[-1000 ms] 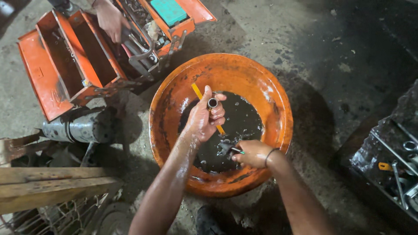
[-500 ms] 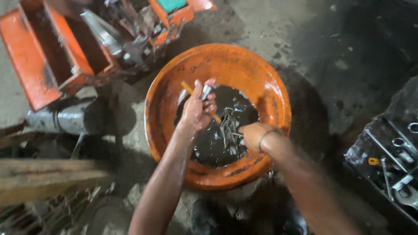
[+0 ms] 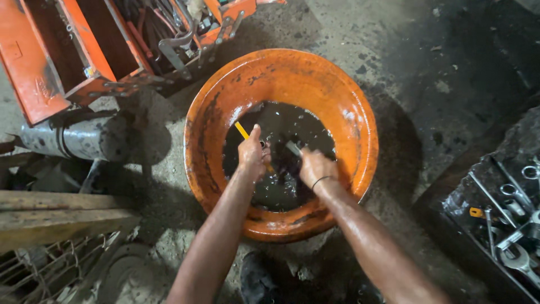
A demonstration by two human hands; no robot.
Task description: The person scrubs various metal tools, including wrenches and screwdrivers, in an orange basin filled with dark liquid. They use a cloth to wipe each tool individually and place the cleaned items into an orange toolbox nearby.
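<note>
Head view, basin: a wide orange basin (image 3: 349,121) sits on the stained concrete floor (image 3: 427,62), holding a pool of dark, oily liquid (image 3: 281,191).
Head view, left hand: the left hand (image 3: 251,153) is closed around a yellow-handled tool (image 3: 242,130), whose handle sticks out toward the basin's far-left wall; a small metal ring-like part shows at its fingers, too small to identify.
Head view, right hand: the right hand (image 3: 315,166), with a thin band at the wrist, is clamped on a small grey metal piece (image 3: 293,148) just above the liquid.
Head view, spacing: the two hands are near each other but apart, both over the middle of the basin.
Handling: the metal piece looks stiff and wet, so likely slippery; a firm pinch across its length seems the safest hold.
Head view, surroundings: an open orange toolbox (image 3: 34,67) stands at the upper left, a grey metal cylinder (image 3: 73,138) beside it, and a tray of wrenches (image 3: 506,208) lies at the right.
</note>
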